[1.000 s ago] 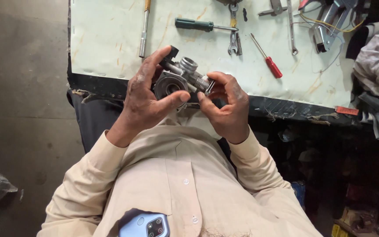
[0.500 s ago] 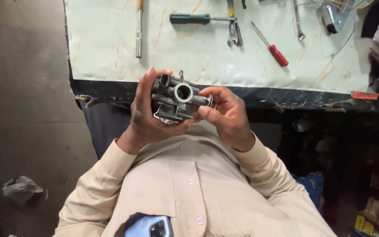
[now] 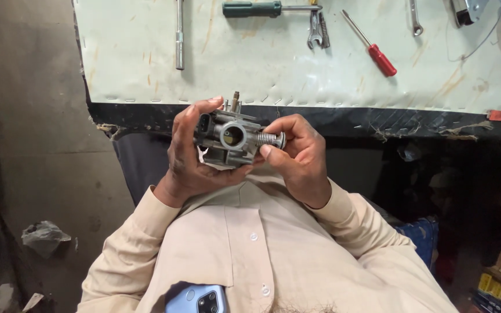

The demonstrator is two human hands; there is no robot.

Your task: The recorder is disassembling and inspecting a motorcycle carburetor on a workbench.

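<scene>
Left hand (image 3: 189,153) holds carburetor (image 3: 227,138), its screw (image 3: 269,139) pointing right.

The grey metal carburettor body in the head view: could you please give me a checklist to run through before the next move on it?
1. Grey metal carburettor body supported: left hand wraps its side and underside. Ok.
2. Spring-loaded screw on its side gripped: right hand has fingertips on it. Ok.
3. Round bore faces the camera, unobstructed. Ok.
4. Screw seated fully in its thread: cannot tell.
5. Red-handled screwdriver and green-handled screwdriver lie on the pale bench mat, apart from both hands. Ok.
6. Body held over the lap, not over the mat; a dropped part could fall. Not ok.
</scene>
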